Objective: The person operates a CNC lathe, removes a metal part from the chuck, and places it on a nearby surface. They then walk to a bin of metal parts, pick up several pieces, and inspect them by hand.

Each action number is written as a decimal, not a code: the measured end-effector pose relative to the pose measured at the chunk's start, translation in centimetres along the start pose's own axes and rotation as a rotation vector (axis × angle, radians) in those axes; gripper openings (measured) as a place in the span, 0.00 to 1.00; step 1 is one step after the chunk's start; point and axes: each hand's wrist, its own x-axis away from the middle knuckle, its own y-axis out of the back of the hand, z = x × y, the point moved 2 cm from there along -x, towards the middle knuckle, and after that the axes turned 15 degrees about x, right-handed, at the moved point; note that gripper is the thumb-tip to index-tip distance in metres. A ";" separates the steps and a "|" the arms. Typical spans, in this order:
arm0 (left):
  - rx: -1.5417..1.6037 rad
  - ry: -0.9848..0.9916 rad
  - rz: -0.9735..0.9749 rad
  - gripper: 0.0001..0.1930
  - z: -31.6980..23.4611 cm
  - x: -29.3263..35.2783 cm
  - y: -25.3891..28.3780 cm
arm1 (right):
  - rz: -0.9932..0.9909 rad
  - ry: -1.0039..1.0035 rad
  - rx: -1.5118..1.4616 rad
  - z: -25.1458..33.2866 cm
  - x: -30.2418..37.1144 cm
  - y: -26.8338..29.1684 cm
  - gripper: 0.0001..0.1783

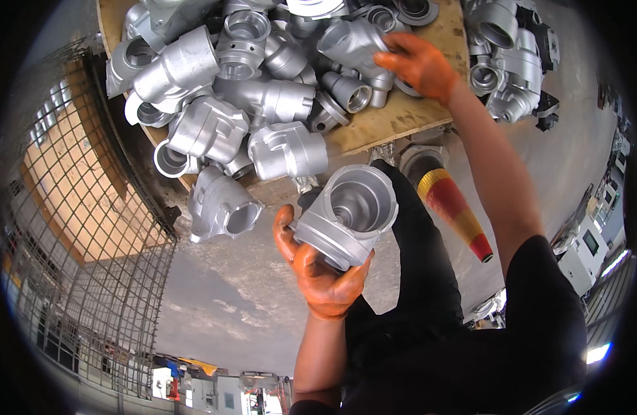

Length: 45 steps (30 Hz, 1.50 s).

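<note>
My left hand point(327, 280), in an orange glove, holds a hollow silver metal pipe-fitting casting point(360, 200) from below, its round opening turned upward. The casting hangs in front of the table's near edge, above my legs. Farther off to the right, my right hand point(422, 67), also in an orange glove, has its thumb and fingers at the right edge of another silver casting point(352, 45). That casting lies at the right side of a heap of similar parts. Fingertips on its far side are partly hidden.
Several silver castings point(263, 100) lie heaped on a wooden board point(394, 123); one casting point(224, 204) hangs over its near-left edge. A red and yellow cone point(453, 206) lies below the board. At left stands a wire mesh cage point(90, 228). More castings point(512, 66) are stacked at right.
</note>
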 end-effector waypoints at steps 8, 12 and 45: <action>-0.092 -0.106 -0.120 0.47 -2.1 3.5 2.2 | -0.207 -0.520 -0.727 10.6 17.3 7.9 0.11; -0.067 -0.112 -0.118 0.43 -2.8 5.1 4.0 | -0.245 -0.460 -1.068 11.8 22.2 8.4 0.10; -0.757 1.051 0.616 0.34 50.5 17.4 5.1 | 0.715 -1.107 -0.378 -15.6 29.5 -47.2 0.11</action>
